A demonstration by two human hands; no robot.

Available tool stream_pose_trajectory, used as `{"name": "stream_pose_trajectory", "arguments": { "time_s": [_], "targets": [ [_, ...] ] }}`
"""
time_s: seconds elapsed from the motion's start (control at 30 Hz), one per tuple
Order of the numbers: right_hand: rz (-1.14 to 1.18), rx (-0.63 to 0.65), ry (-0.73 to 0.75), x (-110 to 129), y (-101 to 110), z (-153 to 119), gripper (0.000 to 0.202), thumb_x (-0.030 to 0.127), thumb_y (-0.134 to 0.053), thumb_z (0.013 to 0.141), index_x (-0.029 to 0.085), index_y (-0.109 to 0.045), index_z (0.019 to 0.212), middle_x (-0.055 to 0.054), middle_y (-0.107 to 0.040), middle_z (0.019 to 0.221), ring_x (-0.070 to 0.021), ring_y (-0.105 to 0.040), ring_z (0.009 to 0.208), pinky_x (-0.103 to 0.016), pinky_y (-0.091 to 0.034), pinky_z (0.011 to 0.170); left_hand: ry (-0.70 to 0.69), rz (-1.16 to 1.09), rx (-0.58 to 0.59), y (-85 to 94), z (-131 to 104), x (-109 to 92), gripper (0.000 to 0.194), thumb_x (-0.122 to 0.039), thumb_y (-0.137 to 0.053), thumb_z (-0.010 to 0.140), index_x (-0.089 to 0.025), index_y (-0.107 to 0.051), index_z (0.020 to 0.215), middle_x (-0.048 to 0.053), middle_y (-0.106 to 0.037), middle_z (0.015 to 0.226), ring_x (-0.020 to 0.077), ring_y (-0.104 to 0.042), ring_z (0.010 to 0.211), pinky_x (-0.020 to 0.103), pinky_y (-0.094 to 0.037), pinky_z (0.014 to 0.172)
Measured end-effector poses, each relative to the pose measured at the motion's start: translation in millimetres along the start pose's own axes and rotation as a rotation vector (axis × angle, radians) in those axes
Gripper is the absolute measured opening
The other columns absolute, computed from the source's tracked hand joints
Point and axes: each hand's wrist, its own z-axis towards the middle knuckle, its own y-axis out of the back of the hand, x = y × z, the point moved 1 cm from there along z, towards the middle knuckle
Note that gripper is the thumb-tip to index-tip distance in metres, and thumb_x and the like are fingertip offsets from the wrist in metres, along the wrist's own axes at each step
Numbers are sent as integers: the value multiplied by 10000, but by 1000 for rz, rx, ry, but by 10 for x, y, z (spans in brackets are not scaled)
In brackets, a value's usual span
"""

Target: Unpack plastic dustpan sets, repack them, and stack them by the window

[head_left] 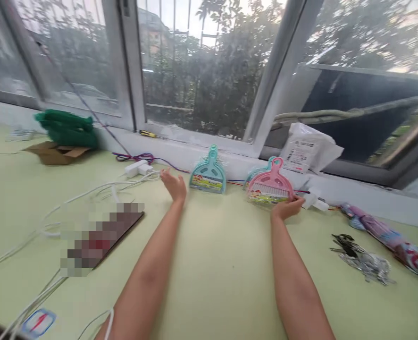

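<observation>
My right hand (287, 208) grips the lower right edge of a pink dustpan and brush set (271, 182) in clear wrapping. It stands upright against the sill, in front of a teal set (254, 174) that is mostly hidden. To the left, several teal dustpan and brush sets (208, 172) stand in a row, one behind another, with printed labels low on their fronts. My left hand (174, 185) is just left of that row, apart from it, with its fingers spread and nothing in them.
White chargers and cables (136, 168) lie at the left, near a blurred-out dark flat object (103, 241). A cardboard box (58, 153) and green bag (67, 127) sit far left. At right are a white package (310, 148), keys (363, 257) and a folded umbrella (389, 231).
</observation>
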Motion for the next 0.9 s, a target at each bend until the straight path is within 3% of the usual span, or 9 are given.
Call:
{"name": "stream_pose_trajectory", "arguments": {
  "time_s": [0.13, 0.27, 0.37, 0.43, 0.53, 0.6, 0.67, 0.8, 0.9],
  "targets": [
    [35, 140, 37, 183, 180, -236, 170, 222, -368, 849, 209, -510, 941, -114, -606, 924, -272, -604, 897, -400, -428, 826, -187, -125, 162, 245, -333, -193, 460, -297, -420, 918, -157, -332, 1347, 196, -243, 1494, 255, -205, 1417, 454, -203, 1137],
    [46, 328, 52, 464, 375, -578, 184, 251, -371, 862, 183, -520, 947, -147, -639, 938, -269, -608, 871, -385, -421, 807, -291, -427, 371, 298, -905, -477, 489, -420, -525, 877, -212, -419, 1306, 161, -343, 1455, 244, -294, 1381, 392, -260, 1110],
    [91, 441, 86, 623, 575, -813, 187, 275, -390, 871, 174, -532, 939, -144, -656, 925, -254, -611, 850, -361, -417, 794, -111, -680, 558, 259, -1289, -664, 494, -496, -494, 882, -213, -460, 1284, 126, -558, 1229, 227, -538, 1145, 348, -411, 952],
    [119, 500, 96, 671, 734, -921, 174, 284, -415, 868, 177, -540, 927, -128, -663, 906, -238, -611, 833, -339, -418, 779, 46, -733, 645, 259, -1445, -719, 440, -543, -530, 844, -201, -579, 1115, 67, -635, 974, 211, -600, 949, 315, -448, 831],
    [109, 549, 56, 668, 988, -993, 173, 280, -419, 872, 174, -543, 930, -115, -662, 885, -217, -604, 808, -318, -419, 756, 300, -767, 737, 334, -1543, -698, 342, -517, -603, 791, -175, -604, 794, 5, -574, 684, 157, -577, 689, 266, -439, 656],
    [87, 575, 32, 649, 1157, -998, 187, 279, -401, 884, 170, -544, 939, -114, -656, 878, -210, -595, 795, -316, -419, 747, 443, -804, 867, 413, -1572, -659, 306, -456, -658, 756, -168, -559, 722, -13, -529, 598, 125, -530, 555, 246, -404, 550],
    [64, 598, 62, 648, 1327, -989, 213, 283, -377, 900, 166, -546, 954, -117, -646, 893, -213, -583, 813, -325, -420, 759, 502, -826, 987, 501, -1601, -631, 309, -404, -723, 701, -162, -531, 702, -15, -524, 569, 111, -509, 496, 232, -373, 490],
    [7, 541, 340, 759, 1673, -1001, 264, 301, -368, 923, 151, -544, 1051, -155, -587, 1091, -241, -518, 1021, -381, -386, 896, 525, -887, 988, 665, -1657, -616, 325, -374, -757, 664, -149, -533, 731, 7, -571, 615, 107, -539, 524, 217, -381, 484],
    [4, 718, 573, 910, 1867, -1092, 287, 320, -352, 948, 162, -589, 918, -121, -605, 962, -228, -521, 956, -378, -377, 904, 547, -963, 939, 761, -1670, -625, 306, -365, -731, 688, -144, -546, 790, 8, -586, 636, 100, -545, 547, 215, -410, 517]
  ]
}}
